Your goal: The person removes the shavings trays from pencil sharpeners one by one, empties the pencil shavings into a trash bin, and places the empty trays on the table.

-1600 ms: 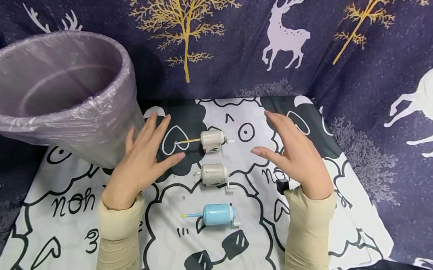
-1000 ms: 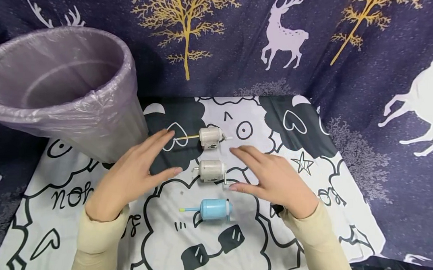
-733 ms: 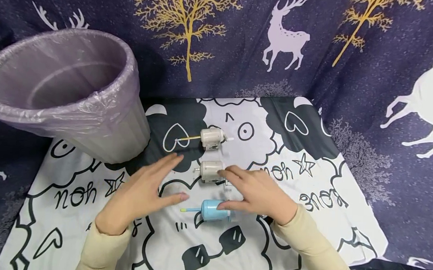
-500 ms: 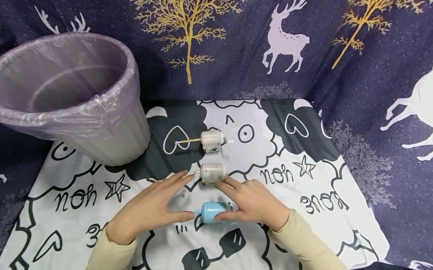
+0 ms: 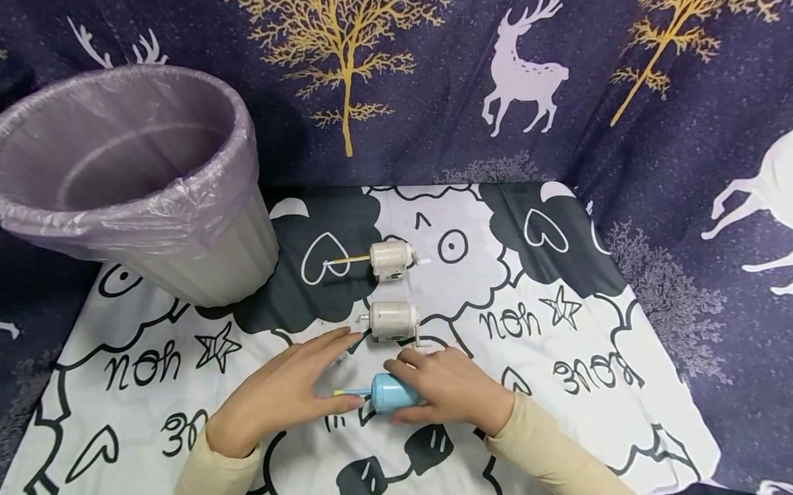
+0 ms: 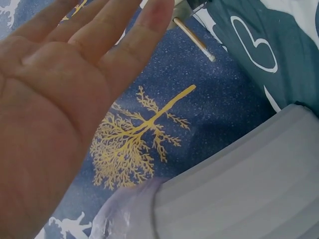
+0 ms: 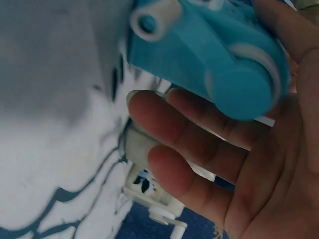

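Observation:
A light-blue crank pencil sharpener lies nearest me on the cloth, a blue pencil sticking out of its left end. My right hand reaches around its crank end, thumb on the near side and fingers on the far side. The right wrist view shows the sharpener's blue crank between thumb and loosely extended fingers. My left hand is spread at the left, its thumb tip beside the pencil. Behind stand two off-white crank sharpeners: a middle one and a far one holding a yellow pencil.
A grey bin lined with a translucent purple bag stands at the back left, beside my left hand. Black-and-white cartoon cloth covers the table. A dark blue curtain with trees and deer hangs close behind.
Both hands have come down and inward from raised, wide-apart positions to either side of the blue sharpener. The right hand's fingers now overlap its crank end. The sharpeners keep their places.

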Demonstrator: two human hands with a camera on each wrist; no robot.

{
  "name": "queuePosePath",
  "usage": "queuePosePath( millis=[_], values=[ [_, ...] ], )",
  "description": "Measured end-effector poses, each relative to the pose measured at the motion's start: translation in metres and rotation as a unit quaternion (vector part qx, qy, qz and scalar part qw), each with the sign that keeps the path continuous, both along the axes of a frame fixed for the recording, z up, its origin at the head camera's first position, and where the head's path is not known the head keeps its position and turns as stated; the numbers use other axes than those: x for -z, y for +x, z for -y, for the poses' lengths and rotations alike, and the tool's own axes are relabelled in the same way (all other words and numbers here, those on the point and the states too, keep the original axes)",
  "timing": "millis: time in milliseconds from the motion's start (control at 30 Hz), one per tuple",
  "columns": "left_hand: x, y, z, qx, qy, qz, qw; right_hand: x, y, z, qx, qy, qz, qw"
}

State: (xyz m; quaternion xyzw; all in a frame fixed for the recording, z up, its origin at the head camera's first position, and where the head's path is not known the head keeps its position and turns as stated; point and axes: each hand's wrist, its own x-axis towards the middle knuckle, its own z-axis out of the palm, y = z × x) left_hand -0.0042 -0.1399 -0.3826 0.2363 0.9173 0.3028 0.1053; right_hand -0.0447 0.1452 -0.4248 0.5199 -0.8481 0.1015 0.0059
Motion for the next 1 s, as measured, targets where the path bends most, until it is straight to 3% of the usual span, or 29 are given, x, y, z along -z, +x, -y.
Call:
queuePosePath(
  millis=[633, 1000],
  values=[
    [0.009, 0.006, -0.002, -0.005, -0.001, -0.010, 0.9999, 0.009, 0.005, 0.003, 0.000, 0.002, 0.105, 0.9945],
    [0.015, 0.008, -0.002, 0.008, -0.001, -0.003, 1.0000, 0.008, 0.004, 0.003, -0.004, -0.001, 0.113, 0.9936]
  ],
)
